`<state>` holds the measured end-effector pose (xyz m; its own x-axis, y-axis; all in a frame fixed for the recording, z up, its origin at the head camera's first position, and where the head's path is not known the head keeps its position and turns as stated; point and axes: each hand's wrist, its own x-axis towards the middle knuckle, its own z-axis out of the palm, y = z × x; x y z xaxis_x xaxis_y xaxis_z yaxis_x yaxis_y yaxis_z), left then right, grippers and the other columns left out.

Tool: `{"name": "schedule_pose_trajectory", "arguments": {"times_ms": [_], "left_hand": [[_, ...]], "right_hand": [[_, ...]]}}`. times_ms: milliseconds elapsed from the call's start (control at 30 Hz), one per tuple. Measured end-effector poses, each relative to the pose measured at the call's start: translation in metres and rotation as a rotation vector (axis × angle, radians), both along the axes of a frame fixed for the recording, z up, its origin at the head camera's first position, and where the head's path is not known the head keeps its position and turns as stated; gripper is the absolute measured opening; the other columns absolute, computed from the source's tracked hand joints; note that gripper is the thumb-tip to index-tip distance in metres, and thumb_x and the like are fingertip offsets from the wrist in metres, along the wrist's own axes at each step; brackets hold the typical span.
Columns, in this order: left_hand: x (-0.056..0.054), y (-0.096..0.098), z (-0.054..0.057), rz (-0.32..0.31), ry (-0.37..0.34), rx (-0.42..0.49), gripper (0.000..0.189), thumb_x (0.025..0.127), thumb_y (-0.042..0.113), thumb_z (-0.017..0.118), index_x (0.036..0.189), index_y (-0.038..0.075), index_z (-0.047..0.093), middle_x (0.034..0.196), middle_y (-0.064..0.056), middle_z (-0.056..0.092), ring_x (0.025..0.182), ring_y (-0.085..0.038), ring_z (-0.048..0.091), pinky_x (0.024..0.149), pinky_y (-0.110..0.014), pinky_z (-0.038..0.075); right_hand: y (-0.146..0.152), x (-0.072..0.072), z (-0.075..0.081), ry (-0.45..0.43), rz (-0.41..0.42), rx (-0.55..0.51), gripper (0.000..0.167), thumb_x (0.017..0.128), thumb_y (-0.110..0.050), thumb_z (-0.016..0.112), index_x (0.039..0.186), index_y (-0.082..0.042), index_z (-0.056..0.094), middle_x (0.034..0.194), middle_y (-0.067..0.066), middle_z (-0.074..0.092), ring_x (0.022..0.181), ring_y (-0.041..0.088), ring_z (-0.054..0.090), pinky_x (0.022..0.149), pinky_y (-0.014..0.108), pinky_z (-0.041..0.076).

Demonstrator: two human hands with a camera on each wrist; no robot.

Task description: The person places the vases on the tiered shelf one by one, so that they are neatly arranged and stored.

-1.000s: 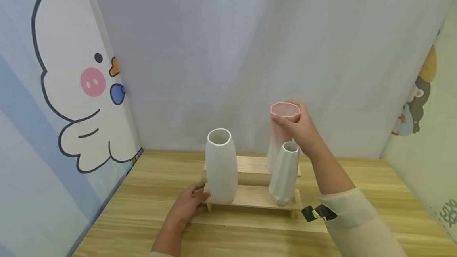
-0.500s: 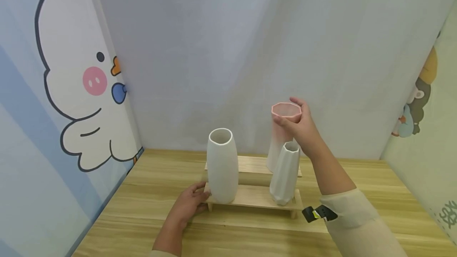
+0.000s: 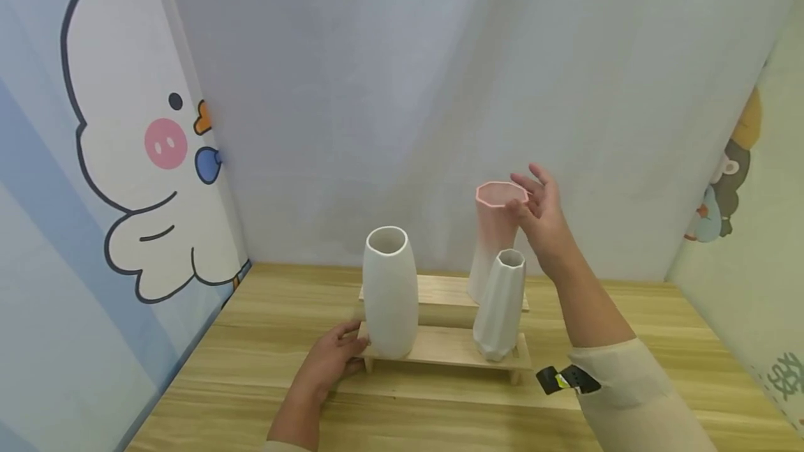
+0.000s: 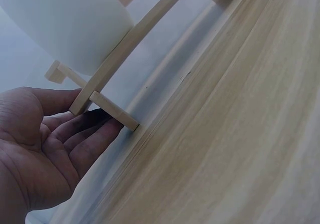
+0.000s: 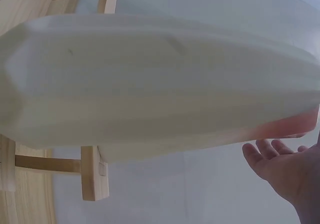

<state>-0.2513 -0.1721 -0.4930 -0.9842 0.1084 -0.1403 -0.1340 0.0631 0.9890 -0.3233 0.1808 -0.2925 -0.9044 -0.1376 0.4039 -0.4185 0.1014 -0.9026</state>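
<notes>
A two-tier wooden stand point(image 3: 442, 345) bears three vases. A tall smooth white vase point(image 3: 391, 298) stands at the left of its front tier. At the right of that tier is a slimmer faceted white vase point(image 3: 500, 309), which fills much of the right wrist view. Behind it, on the rear tier, rises a pink-to-white vase point(image 3: 493, 236) with an angular rim; its lower part is partly hidden. My left hand point(image 3: 329, 361) grips the front tier's left end, thumb at the board and fingers by the leg. Beside the pink vase's rim, my right hand point(image 3: 543, 222) has loosely spread fingers and holds nothing.
The stand rests on a wood-grain table point(image 3: 251, 375). A pale grey curtain point(image 3: 352, 103) hangs close behind it. Cartoon-printed panels border the left point(image 3: 125, 159) and right sides. A black strap point(image 3: 568, 379) lies on the right sleeve.
My right hand has let go of the pink vase's rim and moved slightly right, its fingers spreading. The vases stay in place, and my left hand keeps its hold on the stand.
</notes>
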Motion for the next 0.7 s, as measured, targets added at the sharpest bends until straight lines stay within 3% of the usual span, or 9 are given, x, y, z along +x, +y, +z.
{"name": "schedule_pose_trajectory", "arguments": {"times_ms": [100,333,700], "left_hand": [[-0.001,0.0,0.0,0.001,0.003,0.002,0.062,0.096,0.025,0.063,0.147,0.0,0.039,0.143,-0.028,0.048,0.109,-0.032,0.066,0.091,-0.04,0.058],[-0.004,0.001,-0.002,-0.005,0.009,0.013,0.062,0.097,0.023,0.063,0.147,-0.001,0.037,0.144,-0.029,0.046,0.11,-0.032,0.066,0.09,-0.04,0.058],[-0.007,-0.001,-0.004,0.006,0.009,0.035,0.06,0.097,0.021,0.063,0.147,-0.002,0.038,0.143,-0.032,0.046,0.109,-0.031,0.066,0.089,-0.04,0.058]], "right_hand": [[0.006,0.005,-0.002,0.038,-0.005,-0.019,0.086,0.095,-0.051,0.059,0.156,-0.02,0.008,0.16,0.01,0.026,0.146,0.029,0.028,0.121,0.051,0.025],[0.022,0.019,-0.01,0.086,0.006,-0.079,0.077,0.1,-0.041,0.054,0.156,-0.016,0.009,0.159,0.015,0.025,0.146,0.032,0.028,0.105,0.015,0.041],[0.045,0.054,-0.026,0.117,-0.003,-0.145,0.067,0.103,-0.039,0.047,0.156,-0.02,0.011,0.16,0.014,0.023,0.146,0.029,0.028,0.111,0.021,0.039]]}}
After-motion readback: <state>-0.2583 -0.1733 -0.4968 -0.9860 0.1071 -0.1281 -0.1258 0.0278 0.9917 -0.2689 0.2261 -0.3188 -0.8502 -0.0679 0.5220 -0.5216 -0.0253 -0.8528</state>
